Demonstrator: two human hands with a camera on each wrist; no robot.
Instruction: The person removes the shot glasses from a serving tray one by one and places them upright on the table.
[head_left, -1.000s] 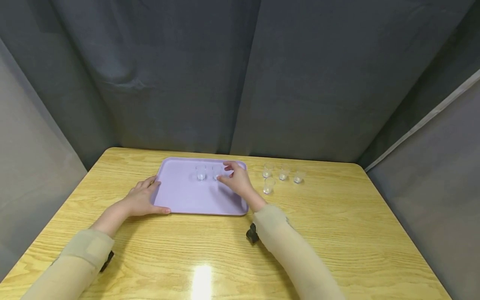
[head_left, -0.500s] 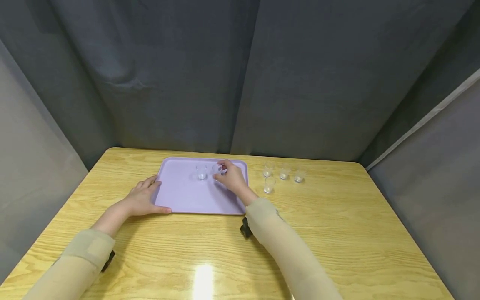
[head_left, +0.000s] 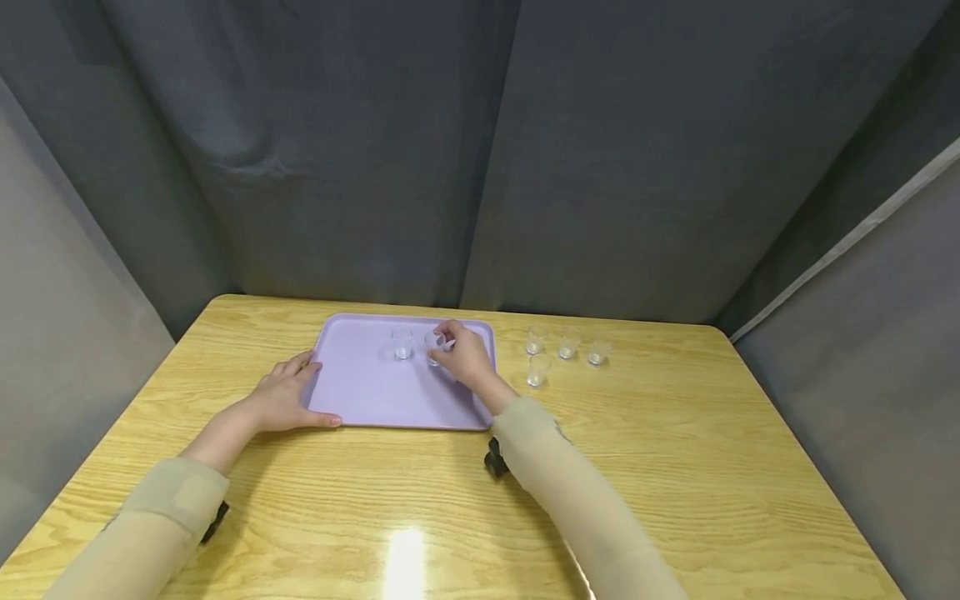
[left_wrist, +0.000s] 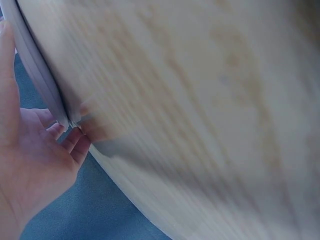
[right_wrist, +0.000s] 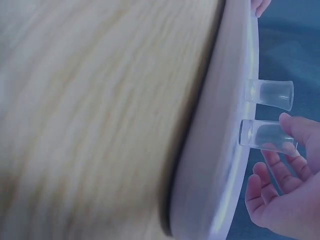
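A light purple tray [head_left: 367, 396] lies on the wooden table. My left hand [head_left: 281, 402] rests at its left end, fingers spread along the side rim and thumb stretched along the front rim. In the left wrist view the fingers of this left hand [left_wrist: 50, 155] touch the tray's edge [left_wrist: 37, 65]. Over the tray's right half, my right hand [head_left: 467, 360] pinches a small clear shot glass [right_wrist: 260, 135] near its top between thumb and fingers. A second shot glass [head_left: 402, 347] stands upright on the tray, just left of the held one.
Several more clear shot glasses stand on the table [head_left: 675, 433] right of the tray: a back row with a middle glass [head_left: 567, 346], and one glass [head_left: 537, 372] nearer the front. Grey curtains [head_left: 600, 167] hang behind the table and at both sides.
My right hand has moved slightly left, and its thumb and fingers have come together on the shot glass near its rim. The left hand has stayed at the tray's left end.
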